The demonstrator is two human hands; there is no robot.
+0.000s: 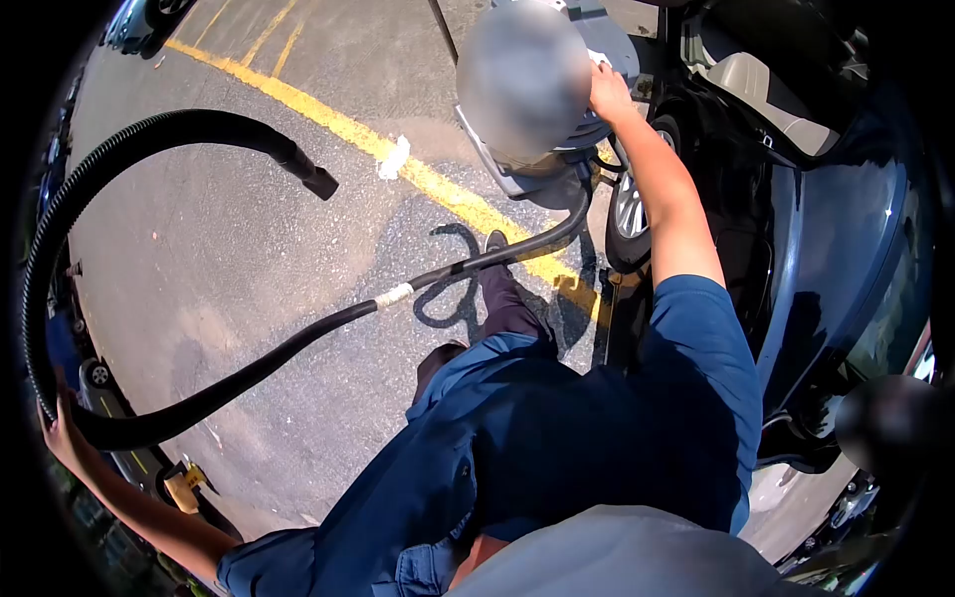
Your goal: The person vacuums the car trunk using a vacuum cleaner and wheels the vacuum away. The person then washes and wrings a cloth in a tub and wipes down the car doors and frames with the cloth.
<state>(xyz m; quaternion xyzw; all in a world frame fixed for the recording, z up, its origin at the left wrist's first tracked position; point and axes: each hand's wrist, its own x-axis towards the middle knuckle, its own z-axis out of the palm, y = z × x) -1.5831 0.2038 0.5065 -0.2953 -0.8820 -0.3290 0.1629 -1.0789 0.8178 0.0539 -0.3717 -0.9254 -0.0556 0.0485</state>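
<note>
My left hand (pixel 62 428), at the far left edge, is closed around a thick black ribbed hose (pixel 149 430). The hose arches up and over, and its dark nozzle (pixel 320 183) hangs above the pavement. From my left side the hose runs right, past a pale taped band (pixel 394 296), to a grey machine (pixel 485 167) at the top. My right hand (pixel 609 95) rests on the machine's upper right side. Its fingers are partly hidden by a blurred patch, so their grip is unclear.
A dark car (pixel 846 229) with an opening showing a beige seat (pixel 741 80) stands at the right, its wheel (pixel 630 204) beside the machine. A yellow line (pixel 328 117) crosses the pavement. My foot (pixel 496 240) is beside the hose. Parked vehicles line the left.
</note>
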